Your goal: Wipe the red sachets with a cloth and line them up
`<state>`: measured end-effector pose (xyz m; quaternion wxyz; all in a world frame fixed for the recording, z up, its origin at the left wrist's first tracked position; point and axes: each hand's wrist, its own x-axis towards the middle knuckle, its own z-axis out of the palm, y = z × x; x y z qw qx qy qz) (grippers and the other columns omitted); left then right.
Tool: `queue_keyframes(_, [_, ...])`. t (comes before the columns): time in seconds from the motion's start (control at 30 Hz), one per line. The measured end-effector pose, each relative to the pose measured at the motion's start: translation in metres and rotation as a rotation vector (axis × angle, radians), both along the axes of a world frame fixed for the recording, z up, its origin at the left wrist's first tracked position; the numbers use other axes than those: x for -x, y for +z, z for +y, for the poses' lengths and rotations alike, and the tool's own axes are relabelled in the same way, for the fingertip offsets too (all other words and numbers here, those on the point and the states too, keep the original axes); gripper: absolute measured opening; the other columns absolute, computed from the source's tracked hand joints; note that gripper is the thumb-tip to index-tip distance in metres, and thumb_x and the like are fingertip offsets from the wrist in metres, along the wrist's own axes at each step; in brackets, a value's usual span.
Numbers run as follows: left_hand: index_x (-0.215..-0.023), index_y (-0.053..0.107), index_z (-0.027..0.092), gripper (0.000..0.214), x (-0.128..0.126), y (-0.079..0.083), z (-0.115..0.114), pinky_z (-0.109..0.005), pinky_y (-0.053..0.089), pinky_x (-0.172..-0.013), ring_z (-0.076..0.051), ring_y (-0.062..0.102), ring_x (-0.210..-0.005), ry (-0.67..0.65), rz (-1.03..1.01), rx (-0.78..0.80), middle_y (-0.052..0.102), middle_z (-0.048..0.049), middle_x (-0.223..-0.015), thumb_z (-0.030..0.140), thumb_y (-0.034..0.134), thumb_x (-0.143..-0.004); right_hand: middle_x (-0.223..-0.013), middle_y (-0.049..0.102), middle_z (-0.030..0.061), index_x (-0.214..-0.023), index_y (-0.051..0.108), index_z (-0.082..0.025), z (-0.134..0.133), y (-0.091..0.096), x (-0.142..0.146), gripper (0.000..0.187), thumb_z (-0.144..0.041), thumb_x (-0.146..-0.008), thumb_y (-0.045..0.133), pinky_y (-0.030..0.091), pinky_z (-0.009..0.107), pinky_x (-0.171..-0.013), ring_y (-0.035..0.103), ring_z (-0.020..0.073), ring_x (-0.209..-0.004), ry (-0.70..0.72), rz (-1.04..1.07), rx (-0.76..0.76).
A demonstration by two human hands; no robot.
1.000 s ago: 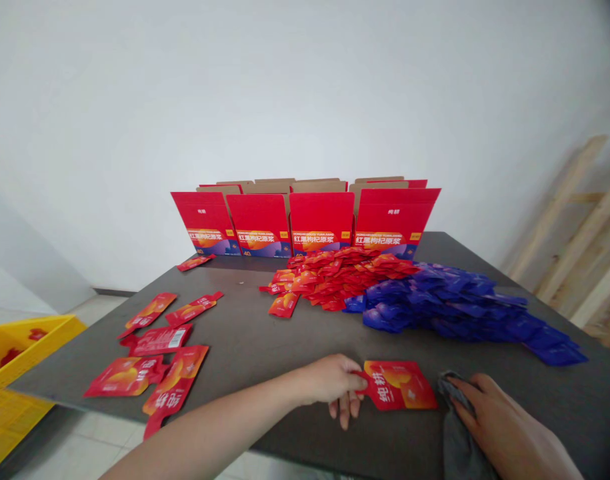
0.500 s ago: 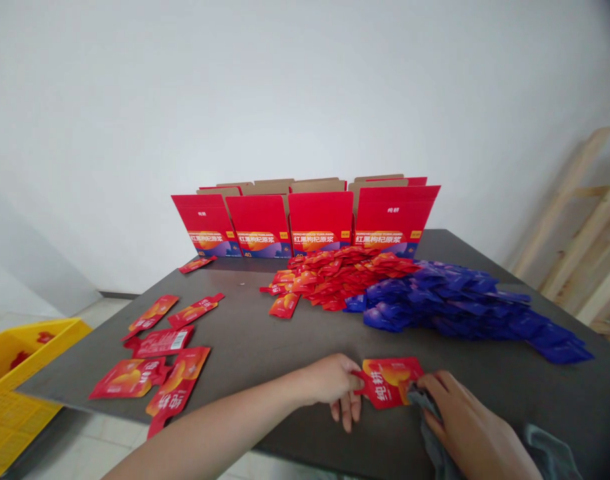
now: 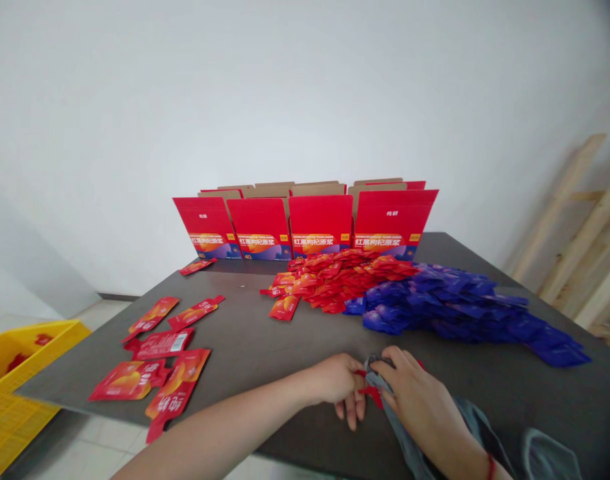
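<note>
At the near edge of the dark table, my left hand pinches the spout end of a red pouch that lies flat. My right hand presses a grey cloth down on that pouch and covers nearly all of it; only a red sliver shows between the two hands. The cloth trails back along my right forearm.
A heap of red pouches and a heap of blue pouches fill the table's middle and right. Open red boxes stand along the far edge. Several loose red pouches lie front left. Yellow crate on the floor left; wooden frames right.
My right hand slid left with the grey cloth from beside the red pouch onto it, hiding most of it. My left hand stayed on the spout end.
</note>
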<state>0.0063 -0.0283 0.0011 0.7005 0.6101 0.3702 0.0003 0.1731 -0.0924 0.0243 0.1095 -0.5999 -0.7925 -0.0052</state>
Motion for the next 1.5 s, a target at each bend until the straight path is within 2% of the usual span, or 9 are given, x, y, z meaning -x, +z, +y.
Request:
queue_keyframes(0.1, [-0.083,0.052,0.015,0.016,0.000,0.000,-0.001,-0.015,0.037,-0.039,-0.011,0.058,-0.039,0.003,-0.001,0.007,0.058,0.0027,-0.054,0.024,0.039,-0.088,-0.104,0.059,0.0054,-0.106,0.065,-0.029,0.005,-0.011,-0.019,0.031,-0.017,-0.083,0.049,0.051,0.030,-0.071,0.059,0.0198,-0.093,-0.061,0.005,0.014])
queue_keyframes(0.27, [-0.094,0.054,0.016,0.023,0.003,0.011,0.000,-0.018,0.040,-0.043,-0.010,0.058,-0.044,0.021,0.046,-0.149,0.061,0.0013,-0.062,0.024,0.032,-0.092,-0.094,0.061,0.0074,-0.100,0.068,-0.024,0.005,-0.029,-0.101,0.029,-0.027,-0.086,0.042,0.049,0.035,-0.079,0.062,0.0200,-0.086,-0.190,0.017,0.042])
queue_keyframes(0.37, [-0.108,0.058,0.019,0.030,0.010,0.024,0.004,-0.021,0.045,-0.053,-0.012,0.063,-0.060,0.030,0.092,-0.759,0.066,-0.0030,-0.082,0.028,0.032,-0.096,-0.091,0.062,0.0081,-0.101,0.067,-0.022,0.001,-0.035,-0.144,0.033,-0.034,-0.087,0.040,0.048,0.039,-0.083,0.064,0.0212,-0.083,-0.249,0.040,0.035])
queue_keyframes(0.47, [-0.121,0.055,0.021,0.030,0.019,0.029,0.006,-0.025,0.046,-0.063,-0.016,0.063,-0.076,-0.162,0.207,-1.465,0.065,-0.0050,-0.093,0.026,0.037,-0.097,-0.100,0.063,0.0105,-0.106,0.065,-0.020,-0.004,-0.030,-0.155,0.036,-0.039,-0.086,0.041,0.047,0.041,-0.088,0.064,0.0236,-0.089,-0.297,0.088,-0.029])
queue_keyframes(0.57, [-0.117,0.054,0.018,0.026,0.022,0.023,0.003,-0.026,0.045,-0.061,-0.016,0.058,-0.073,-0.425,0.242,-1.760,0.062,-0.0033,-0.084,0.022,0.037,-0.097,-0.109,0.062,0.0084,-0.107,0.062,-0.024,-0.010,-0.015,-0.126,0.033,-0.039,-0.083,0.046,0.048,0.039,-0.086,0.063,0.0230,-0.095,-0.273,0.147,-0.087])
queue_keyframes(0.83, [-0.089,0.053,0.020,0.016,0.020,0.016,-0.001,-0.023,0.040,-0.063,-0.013,0.052,-0.078,-0.521,0.200,-1.842,0.056,-0.0022,-0.093,0.026,0.040,-0.098,-0.105,0.058,0.0030,-0.098,0.062,-0.029,-0.008,-0.001,-0.016,0.027,-0.014,-0.080,0.048,0.048,0.033,-0.080,0.058,0.0187,-0.094,0.013,0.133,0.061])
queue_keyframes(1.1, [-0.089,0.055,0.021,0.015,0.024,0.013,0.005,-0.024,0.036,-0.058,-0.013,0.049,-0.077,-0.553,0.181,-1.863,0.054,-0.0018,-0.091,0.025,0.043,-0.097,-0.102,0.059,0.0030,-0.099,0.062,-0.028,0.000,-0.026,-0.051,0.023,-0.020,-0.083,0.050,0.048,0.032,-0.078,0.059,0.0188,-0.093,-0.118,0.112,-0.020])
queue_keyframes(1.27, [-0.088,0.053,0.020,0.015,0.024,0.015,0.007,-0.025,0.038,-0.060,-0.013,0.049,-0.079,-0.543,0.182,-1.839,0.054,-0.0017,-0.092,0.026,0.042,-0.097,-0.094,0.060,0.0038,-0.096,0.063,-0.025,0.002,-0.022,-0.085,0.019,-0.025,-0.084,0.049,0.047,0.034,-0.079,0.060,0.0197,-0.090,-0.249,0.083,-0.053])
queue_keyframes(1.5, [-0.095,0.053,0.021,0.013,0.021,0.019,0.007,-0.024,0.041,-0.064,-0.013,0.050,-0.083,-0.532,0.189,-1.826,0.054,-0.0015,-0.097,0.025,0.041,-0.097,-0.102,0.058,0.0030,-0.098,0.062,-0.027,0.005,0.002,-0.038,0.020,-0.022,-0.085,0.047,0.046,0.031,-0.078,0.056,0.0175,-0.093,-0.062,0.144,-0.017])
